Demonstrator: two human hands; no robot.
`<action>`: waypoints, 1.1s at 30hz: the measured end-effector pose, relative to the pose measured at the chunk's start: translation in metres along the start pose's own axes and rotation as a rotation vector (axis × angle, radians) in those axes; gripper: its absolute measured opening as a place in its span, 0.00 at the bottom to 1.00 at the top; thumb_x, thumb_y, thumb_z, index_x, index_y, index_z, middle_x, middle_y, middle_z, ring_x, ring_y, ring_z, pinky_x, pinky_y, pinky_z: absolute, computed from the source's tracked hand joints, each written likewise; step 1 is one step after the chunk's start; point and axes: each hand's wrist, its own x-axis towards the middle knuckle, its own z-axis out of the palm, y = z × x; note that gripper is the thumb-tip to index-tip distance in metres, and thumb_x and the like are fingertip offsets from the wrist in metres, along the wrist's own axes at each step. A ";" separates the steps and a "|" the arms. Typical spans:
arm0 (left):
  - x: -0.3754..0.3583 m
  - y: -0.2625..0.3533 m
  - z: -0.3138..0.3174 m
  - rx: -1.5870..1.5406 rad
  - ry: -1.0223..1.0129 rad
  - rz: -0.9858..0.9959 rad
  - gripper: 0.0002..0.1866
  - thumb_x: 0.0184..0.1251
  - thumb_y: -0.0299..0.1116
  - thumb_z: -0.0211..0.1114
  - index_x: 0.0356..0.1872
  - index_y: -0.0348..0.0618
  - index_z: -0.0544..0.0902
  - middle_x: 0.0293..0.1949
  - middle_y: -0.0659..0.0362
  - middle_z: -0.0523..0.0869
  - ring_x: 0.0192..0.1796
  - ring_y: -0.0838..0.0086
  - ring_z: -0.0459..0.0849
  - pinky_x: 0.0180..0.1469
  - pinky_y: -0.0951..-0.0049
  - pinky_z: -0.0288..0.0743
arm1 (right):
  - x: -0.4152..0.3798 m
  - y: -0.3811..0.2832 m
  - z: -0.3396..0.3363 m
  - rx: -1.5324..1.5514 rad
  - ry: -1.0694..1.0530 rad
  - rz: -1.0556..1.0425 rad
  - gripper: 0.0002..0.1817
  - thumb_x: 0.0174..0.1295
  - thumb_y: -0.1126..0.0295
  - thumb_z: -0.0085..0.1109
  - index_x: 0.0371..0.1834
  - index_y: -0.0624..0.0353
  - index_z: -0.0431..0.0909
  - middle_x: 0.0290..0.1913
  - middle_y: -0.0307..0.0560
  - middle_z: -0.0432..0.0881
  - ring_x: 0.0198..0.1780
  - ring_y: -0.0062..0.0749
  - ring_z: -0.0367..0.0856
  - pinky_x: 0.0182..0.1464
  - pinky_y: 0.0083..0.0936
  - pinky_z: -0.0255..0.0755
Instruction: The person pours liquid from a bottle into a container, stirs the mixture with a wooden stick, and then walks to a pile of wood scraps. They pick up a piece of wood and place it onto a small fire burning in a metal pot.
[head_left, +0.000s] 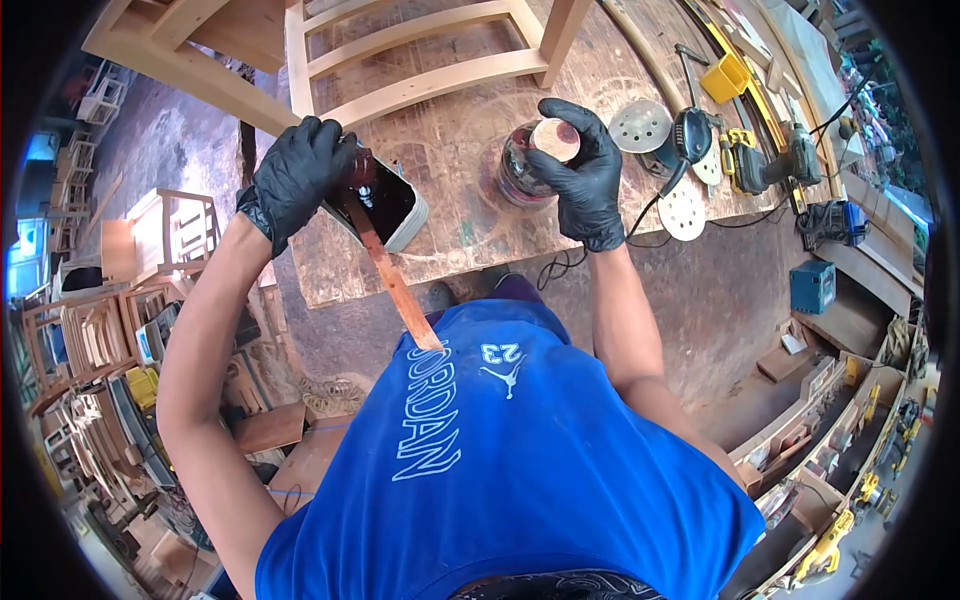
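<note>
My left hand, in a black glove, is closed over a rectangular can of dark liquid. A dark red, glossy thing shows at its fingertips; I cannot tell what it is. A flat wooden stick, stained reddish, leans out of the can toward my body. My right hand, also black-gloved, is wrapped round a clear jar with dark red stains. Over the jar's top lies a round pale wooden piece with a red spot, my thumb against its edge.
A pale wooden chair frame lies across the far side of the worn workbench. To the right are sanding discs, a sander, a cordless drill and a yellow container. A cable hangs over the front edge.
</note>
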 end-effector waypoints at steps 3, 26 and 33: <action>0.001 0.000 -0.002 -0.049 -0.046 -0.018 0.27 0.56 0.23 0.67 0.61 0.42 0.80 0.49 0.54 0.78 0.54 0.56 0.81 0.55 0.56 0.80 | 0.003 0.008 -0.001 -0.092 0.024 -0.131 0.31 0.51 0.82 0.81 0.61 0.59 0.82 0.59 0.42 0.81 0.61 0.28 0.82 0.66 0.29 0.77; -0.004 0.000 -0.011 0.013 0.013 -0.025 0.22 0.58 0.28 0.69 0.56 0.45 0.82 0.46 0.54 0.79 0.51 0.56 0.81 0.53 0.56 0.79 | 0.006 0.024 -0.010 -0.383 0.023 -0.342 0.37 0.47 0.76 0.87 0.63 0.54 0.81 0.67 0.45 0.72 0.75 0.39 0.69 0.77 0.36 0.68; -0.010 0.004 -0.009 0.056 0.017 -0.019 0.26 0.58 0.26 0.67 0.61 0.45 0.81 0.49 0.54 0.79 0.52 0.56 0.81 0.55 0.56 0.80 | 0.004 0.019 -0.007 -0.259 0.022 -0.322 0.36 0.49 0.79 0.85 0.64 0.54 0.80 0.67 0.45 0.70 0.71 0.35 0.74 0.74 0.33 0.71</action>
